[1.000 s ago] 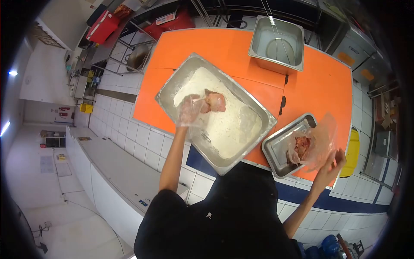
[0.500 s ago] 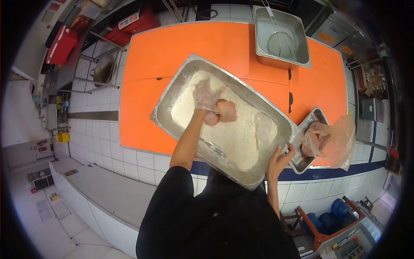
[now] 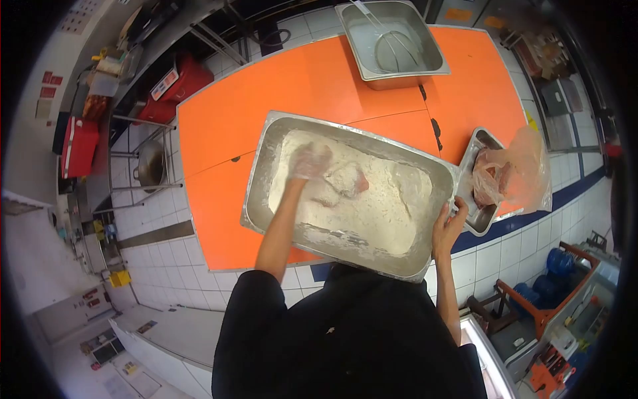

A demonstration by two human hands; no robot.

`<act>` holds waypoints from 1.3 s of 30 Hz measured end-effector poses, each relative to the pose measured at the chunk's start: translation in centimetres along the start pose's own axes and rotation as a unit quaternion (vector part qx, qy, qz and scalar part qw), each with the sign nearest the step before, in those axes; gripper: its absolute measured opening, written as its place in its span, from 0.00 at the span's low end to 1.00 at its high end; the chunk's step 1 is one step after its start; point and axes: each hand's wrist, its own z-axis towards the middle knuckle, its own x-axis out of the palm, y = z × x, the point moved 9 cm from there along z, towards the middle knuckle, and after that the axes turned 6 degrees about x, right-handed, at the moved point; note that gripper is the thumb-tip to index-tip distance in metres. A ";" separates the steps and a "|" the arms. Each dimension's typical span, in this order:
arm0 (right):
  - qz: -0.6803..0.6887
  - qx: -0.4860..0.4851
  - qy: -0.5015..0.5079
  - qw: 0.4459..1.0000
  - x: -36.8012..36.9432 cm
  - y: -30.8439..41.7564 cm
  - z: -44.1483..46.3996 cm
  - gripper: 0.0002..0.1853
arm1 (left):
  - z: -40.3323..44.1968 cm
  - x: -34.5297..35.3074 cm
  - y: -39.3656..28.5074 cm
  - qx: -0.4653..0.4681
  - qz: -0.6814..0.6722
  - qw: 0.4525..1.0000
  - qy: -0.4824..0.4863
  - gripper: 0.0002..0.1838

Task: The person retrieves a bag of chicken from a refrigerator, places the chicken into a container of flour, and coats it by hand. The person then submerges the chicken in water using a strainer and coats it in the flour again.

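Observation:
A large metal pan (image 3: 351, 255) holds a bed of white flour (image 3: 372, 216). Pieces of raw meat lie in it: one (image 3: 347, 179) is mostly dusted white with a pink side showing, and a smaller piece (image 3: 325, 194) beside it is nearly covered. My left hand (image 3: 311, 161), coated in flour and smeared by motion, is over the flour just left of the meat; its fingers do not show clearly. At the pan's right end, my right hand (image 3: 449, 229) grips the rim with curled fingers.
Right of the pan, a small metal tray (image 3: 488, 136) holds a clear plastic bag (image 3: 508, 176) of raw meat. A deep metal container (image 3: 399, 73) with a wire whisk (image 3: 397, 50) in pale liquid stands at the back of the orange table (image 3: 219, 213).
Flour now covers most of the meat, which showed bare pink before. My left hand has moved slightly off it. The camera view has turned, and my right hand stays at the pan's rim.

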 end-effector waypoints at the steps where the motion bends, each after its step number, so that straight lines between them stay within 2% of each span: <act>1: 0.004 0.001 0.001 1.000 -0.1 0.1 0.0 0.20 | 0.1 1.5 -1.7 0.023 0.110 0.993 0.021 0.41; 2: 0.001 0.004 -0.002 1.000 -0.2 0.0 0.1 0.20 | -0.2 3.4 -2.5 0.026 0.110 0.993 0.025 0.41; 4: -0.015 -0.010 -0.001 1.000 -0.1 0.2 0.1 0.20 | -2.0 5.8 -6.4 0.180 0.118 0.976 -0.028 0.48; 5: -0.016 -0.007 -0.002 1.000 0.1 -0.1 0.2 0.20 | -2.4 6.1 -7.2 0.182 0.119 0.976 -0.025 0.48; 7: -0.018 -0.022 -0.007 1.000 0.1 -0.4 0.2 0.19 | -5.1 6.1 -10.3 0.167 0.099 0.971 0.139 0.47; 8: -0.019 -0.022 -0.005 1.000 0.3 -0.5 0.2 0.19 | -5.0 6.8 -9.4 0.166 0.097 0.972 0.139 0.47; 10: -0.004 -0.019 -0.005 1.000 0.1 -0.3 0.1 0.19 | -6.2 9.2 -8.3 0.235 0.030 0.941 0.242 0.45; 11: -0.005 -0.018 -0.008 1.000 -0.1 -0.3 0.3 0.19 | -6.6 8.8 -7.8 0.238 0.031 0.940 0.243 0.45; 13: 0.008 -0.005 0.016 1.000 0.1 -0.5 0.3 0.20 | -7.4 3.7 -5.5 0.080 0.003 0.992 0.100 0.39; 14: 0.009 0.002 0.015 1.000 0.0 -0.5 0.1 0.20 | -7.6 4.5 -4.1 0.081 0.007 0.991 0.106 0.39; 15: 0.020 0.010 0.018 1.000 0.0 -0.3 0.3 0.20 | -7.8 2.4 -4.7 0.167 0.086 0.982 -0.023 0.36; 17: 0.030 0.020 0.028 0.999 0.3 -0.5 0.0 0.20 | -9.8 1.3 -4.4 0.246 0.163 0.944 -0.146 0.33; 19: 0.029 -0.003 0.014 0.999 0.1 -0.2 0.2 0.19 | -11.3 -1.4 -6.9 0.258 0.093 0.957 -0.098 0.26; 20: 0.030 -0.001 0.016 0.999 0.0 -0.2 0.1 0.19 | -10.8 -2.1 -6.1 0.257 0.094 0.957 -0.097 0.26; 22: 0.042 0.019 0.024 0.999 0.1 -0.3 0.2 0.19 | -7.2 -2.9 -1.1 0.094 0.047 0.994 -0.043 0.25; 23: 0.045 0.019 0.022 0.999 0.1 -0.4 0.1 0.19 | -6.2 -2.2 -0.1 0.095 0.050 0.993 -0.045 0.25; 24: 0.038 0.008 0.017 0.999 0.1 -0.4 0.2 0.19 | -5.0 0.8 2.0 0.063 0.088 0.993 0.053 0.27; 27: 0.038 0.004 0.012 0.999 0.0 -0.5 0.5 0.19 | -5.4 6.0 -1.6 0.122 0.155 0.978 0.074 0.33; 29: 0.041 0.015 0.016 0.999 0.0 -0.7 0.2 0.19 | -6.9 6.6 -5.1 0.109 0.097 0.988 0.041 0.34; 30: 0.049 0.025 0.021 0.998 0.0 -0.7 0.2 0.19 | -8.5 5.2 -8.2 0.091 0.070 0.988 0.104 0.35; 32: 0.055 0.031 0.027 0.998 -0.1 -0.7 0.2 0.19 | -9.6 5.3 -9.3 0.072 0.039 0.983 0.164 0.36; 34: 0.038 0.009 0.023 0.999 -0.1 -0.5 0.3 0.19 | -9.1 7.0 -5.8 0.047 0.062 0.974 0.213 0.36; 35: 0.039 0.010 0.017 0.999 -0.1 -0.7 0.5 0.19 | -9.0 7.0 -4.5 0.053 0.065 0.974 0.212 0.36; 37: 0.061 0.018 0.026 0.998 0.2 -1.4 0.4 0.19 | -8.9 2.7 -4.8 0.161 0.052 0.986 -0.010 0.36; 38: 0.058 0.023 0.025 0.998 0.1 -1.6 0.3 0.19 | -8.9 2.8 -4.9 0.163 0.053 0.985 -0.004 0.36; 39: 0.066 0.031 0.029 0.997 0.2 -1.6 0.3 0.19 | -9.1 2.1 -6.1 0.170 0.064 0.983 0.011 0.32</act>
